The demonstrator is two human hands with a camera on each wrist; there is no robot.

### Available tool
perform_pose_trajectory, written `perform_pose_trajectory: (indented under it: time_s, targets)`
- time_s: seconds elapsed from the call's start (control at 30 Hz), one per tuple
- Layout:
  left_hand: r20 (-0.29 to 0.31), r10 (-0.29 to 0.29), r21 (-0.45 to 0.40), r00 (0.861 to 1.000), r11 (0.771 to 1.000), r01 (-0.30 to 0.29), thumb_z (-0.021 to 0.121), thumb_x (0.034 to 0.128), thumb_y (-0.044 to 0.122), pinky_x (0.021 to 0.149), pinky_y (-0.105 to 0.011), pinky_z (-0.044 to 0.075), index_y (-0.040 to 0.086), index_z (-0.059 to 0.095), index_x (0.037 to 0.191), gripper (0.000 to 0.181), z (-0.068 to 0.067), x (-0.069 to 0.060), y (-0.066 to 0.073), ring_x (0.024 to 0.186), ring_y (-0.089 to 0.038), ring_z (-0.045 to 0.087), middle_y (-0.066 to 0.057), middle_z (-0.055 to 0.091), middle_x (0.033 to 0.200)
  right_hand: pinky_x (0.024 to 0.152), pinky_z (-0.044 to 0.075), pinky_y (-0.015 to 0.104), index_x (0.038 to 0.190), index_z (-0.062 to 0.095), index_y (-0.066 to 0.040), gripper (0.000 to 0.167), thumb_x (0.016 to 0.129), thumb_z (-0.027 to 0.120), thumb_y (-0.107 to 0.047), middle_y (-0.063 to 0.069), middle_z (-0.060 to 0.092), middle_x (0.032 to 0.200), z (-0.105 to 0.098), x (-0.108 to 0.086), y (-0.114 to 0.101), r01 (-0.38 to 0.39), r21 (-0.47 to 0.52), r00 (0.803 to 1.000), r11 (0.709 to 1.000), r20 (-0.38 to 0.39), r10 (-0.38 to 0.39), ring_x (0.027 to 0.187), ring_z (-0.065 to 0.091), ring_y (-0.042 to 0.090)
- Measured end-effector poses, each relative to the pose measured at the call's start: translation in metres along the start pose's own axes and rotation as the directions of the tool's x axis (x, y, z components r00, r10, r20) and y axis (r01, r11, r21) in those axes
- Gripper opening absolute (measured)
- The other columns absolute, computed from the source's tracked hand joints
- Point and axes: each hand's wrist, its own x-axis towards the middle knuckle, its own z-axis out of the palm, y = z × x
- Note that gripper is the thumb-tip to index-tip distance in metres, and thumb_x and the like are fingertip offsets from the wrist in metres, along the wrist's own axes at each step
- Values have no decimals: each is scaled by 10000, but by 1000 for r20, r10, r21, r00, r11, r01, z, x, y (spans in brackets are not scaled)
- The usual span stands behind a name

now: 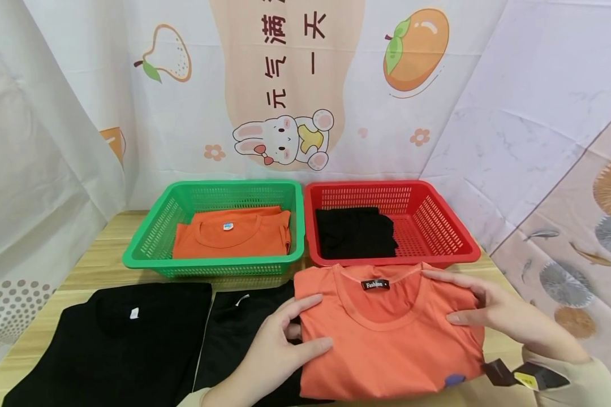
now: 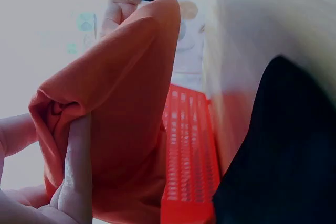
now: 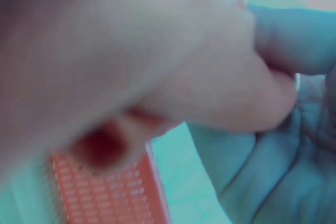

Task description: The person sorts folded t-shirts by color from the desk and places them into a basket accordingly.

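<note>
A folded coral-orange T-shirt (image 1: 387,356), with a black "Fashion" label at its round neck, is held up between both hands. My left hand (image 1: 270,347) grips its left edge, thumb on the front and some fingers behind. On the other side my right hand (image 1: 499,314) holds the shoulder and side edge, its thumb on the front. In the left wrist view the shirt (image 2: 121,108) hangs above the tabletop, a finger (image 2: 77,161) against its fold. Blurred skin and blue-tinted creases fill most of the right wrist view, so the grip is unclear there.
Behind stand a green basket (image 1: 214,264) with a folded orange shirt (image 1: 229,246) and a red basket (image 1: 427,226) with folded black cloth (image 1: 353,232). Two folded black shirts lie front left: one at the side (image 1: 132,345), another (image 1: 229,333) partly behind my left hand.
</note>
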Motion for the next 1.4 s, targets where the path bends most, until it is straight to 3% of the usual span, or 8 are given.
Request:
perform_pose_trajectory:
  time_s: [0.33,0.47,0.63,0.8,0.9,1.03,1.17,1.4]
  targets:
    - [-115,41,46,993,998,-36,779,840,106,755,-269,590,83,576,1369,567,-23,-8,22,955,-211,719,-174,462,1403,870,537,201,1492,462,-176,714,846,760,-117,-167,427,1535,5,25,-34,-81,-93,993,992,-94,73,1331,357,-164]
    - [-166,55,76,984,996,-43,771,836,73,746,-283,595,102,581,1366,564,-36,-10,32,949,-188,712,-152,480,1381,941,489,172,1523,410,-176,762,848,755,-94,-126,404,1560,7,38,-43,-90,16,995,996,-47,91,1317,433,-94]
    - [-202,96,161,975,985,-63,751,855,62,735,-283,594,119,564,1384,564,-51,-12,44,949,-169,692,-121,481,1387,925,527,226,1560,301,-97,849,834,719,43,-132,367,1579,10,53,-47,-27,204,998,979,56,16,1307,463,-39]
    - [-230,154,283,961,955,-86,741,874,85,727,-272,586,140,559,1393,552,-67,-12,53,923,-182,670,-84,491,1401,872,556,245,1554,318,-94,835,833,716,43,-167,381,1563,14,69,-53,-17,220,999,975,34,10,1331,406,-79]
    - [-242,164,341,956,937,-75,735,883,102,735,-262,575,160,563,1396,544,-76,-10,59,902,-192,656,-56,480,1437,848,566,250,1540,350,-86,817,825,729,29,-163,471,1495,16,79,-58,-44,200,999,979,0,45,1253,508,-36]
    - [-248,149,375,957,926,-47,720,901,129,761,-253,559,181,552,1414,542,-87,-8,65,924,-199,643,-36,440,1490,839,571,261,1539,366,-124,826,815,733,34,-95,497,1469,17,93,-66,-102,207,994,973,-22,109,1121,607,50]
    - [-255,133,387,958,922,-25,699,921,149,781,-244,554,203,527,1438,547,-100,-5,69,994,-202,637,-44,446,1495,863,561,256,1533,389,-168,829,808,738,29,30,405,1561,17,106,-74,-151,180,986,972,-44,161,1163,580,47]
    - [-186,55,342,981,940,12,646,961,164,851,-225,542,220,429,1507,590,-124,3,76,1178,-206,593,-152,507,1443,844,559,257,1517,424,-223,783,829,704,23,105,475,1478,18,130,-86,-274,137,958,952,-52,283,1114,577,172]
